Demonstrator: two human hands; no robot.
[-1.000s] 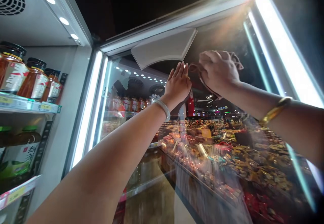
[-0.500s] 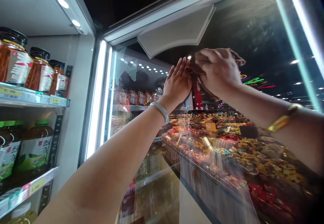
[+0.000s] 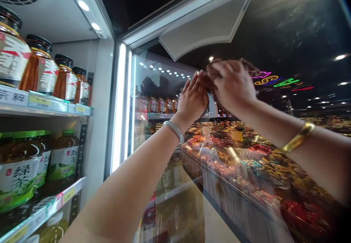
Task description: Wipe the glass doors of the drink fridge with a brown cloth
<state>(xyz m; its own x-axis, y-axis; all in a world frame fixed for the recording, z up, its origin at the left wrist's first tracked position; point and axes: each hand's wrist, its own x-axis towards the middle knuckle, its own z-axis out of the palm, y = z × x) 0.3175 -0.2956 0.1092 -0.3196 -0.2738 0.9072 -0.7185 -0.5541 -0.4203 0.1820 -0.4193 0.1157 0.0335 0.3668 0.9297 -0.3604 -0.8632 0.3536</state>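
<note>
My left hand (image 3: 192,98), with a pale bangle at the wrist, lies flat against the glass door (image 3: 175,155), fingers stretched upward. Just to its right, my right hand (image 3: 233,85) presses a brown cloth (image 3: 251,67) to the same glass. The fingers are bent over the cloth and slightly blurred; part of the cloth sticks out beyond the knuckles and part reaches toward my left fingertips. A gold bangle is on my right forearm. A pale curved-edged panel (image 3: 205,29) is on the glass above both hands.
On the left, cooler shelves (image 3: 55,105) hold amber bottles (image 3: 46,73) above green-capped tea bottles (image 3: 64,157). A bright light strip (image 3: 118,107) runs down the door's edge. Through the glass, a long display bin (image 3: 219,173) holds colourful wrapped goods.
The view has shifted left, so more of the shelves and bottles shows. My right hand and the cloth have moved slightly left, closer to my left hand, which stays flat on the glass.
</note>
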